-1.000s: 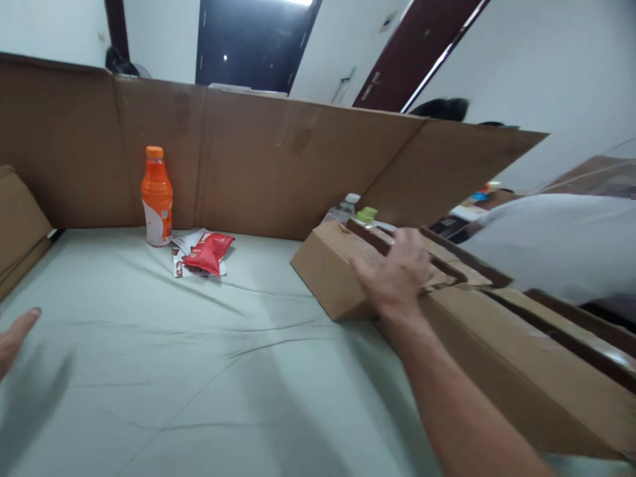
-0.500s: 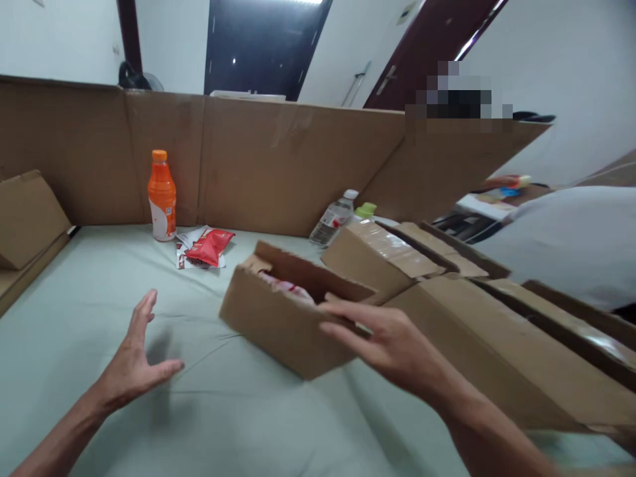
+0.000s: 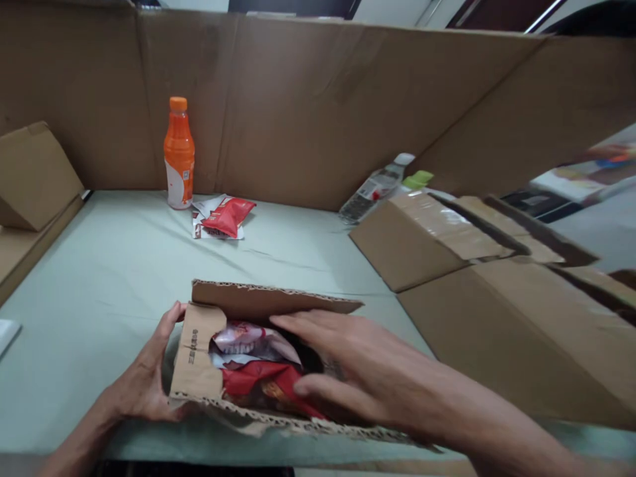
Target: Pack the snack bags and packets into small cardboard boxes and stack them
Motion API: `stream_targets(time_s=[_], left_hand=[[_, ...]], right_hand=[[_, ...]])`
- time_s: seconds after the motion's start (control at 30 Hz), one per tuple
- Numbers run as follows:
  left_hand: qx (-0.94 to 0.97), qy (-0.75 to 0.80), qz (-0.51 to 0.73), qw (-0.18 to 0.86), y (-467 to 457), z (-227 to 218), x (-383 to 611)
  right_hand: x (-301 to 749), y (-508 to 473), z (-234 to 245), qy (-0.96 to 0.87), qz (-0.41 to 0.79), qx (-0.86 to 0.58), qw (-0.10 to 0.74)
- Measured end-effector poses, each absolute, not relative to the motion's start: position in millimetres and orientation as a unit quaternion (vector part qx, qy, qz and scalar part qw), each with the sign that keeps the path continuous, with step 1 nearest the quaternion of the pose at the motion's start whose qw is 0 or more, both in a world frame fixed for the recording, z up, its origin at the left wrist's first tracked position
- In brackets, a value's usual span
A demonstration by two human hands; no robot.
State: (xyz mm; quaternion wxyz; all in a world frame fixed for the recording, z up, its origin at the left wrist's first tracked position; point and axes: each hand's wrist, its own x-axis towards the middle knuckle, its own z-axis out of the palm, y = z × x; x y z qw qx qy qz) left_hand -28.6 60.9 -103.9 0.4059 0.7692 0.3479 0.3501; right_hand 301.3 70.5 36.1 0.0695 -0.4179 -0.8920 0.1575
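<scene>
Pale green cloth (image 3: 99, 278) is covering the work surface, creased, and running back to a tall cardboard wall (image 3: 308, 112) that is fencing it off on the far and right sides. A strip of white wall and dark door is showing above the cardboard. An orange bottle (image 3: 179, 156) is standing upright against the wall, with a red snack packet (image 3: 226, 215) lying just beside it. A clear water bottle (image 3: 375, 189) is leaning at the wall further right. Taped cardboard boxes (image 3: 422, 238) are sitting along the right side, and folded cardboard (image 3: 30, 179) is resting at far left. A small open box (image 3: 199, 358) is lying on the cloth at the near edge, with snack packets (image 3: 258, 377) inside. The left hand (image 3: 144, 384) is gripping the box's left end. The right hand (image 3: 358, 371) is reaching into the opening, fingers spread flat over the packets, grasping nothing.
</scene>
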Motion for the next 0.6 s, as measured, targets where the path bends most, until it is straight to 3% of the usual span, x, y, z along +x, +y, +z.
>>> stream_targets(time_s=[0.1, 0.23, 0.4, 0.6], left_hand=[[0.765, 0.355, 0.35, 0.408, 61, -107, -28], [0.761, 0.36, 0.357, 0.404, 61, -113, -22], [0.772, 0.343, 0.355, 0.4, 62, -115, -18], [0.787, 0.317, 0.352, 0.395, 70, -110, -16]], right_hand=[[278, 71, 28, -0.894, 0.122, -0.428, -0.041], [258, 70, 7, -0.898, 0.064, -0.431, -0.068], [259, 68, -10, -0.921, 0.042, -0.388, -0.001], [271, 57, 8, -0.908, 0.05, -0.392, 0.141]])
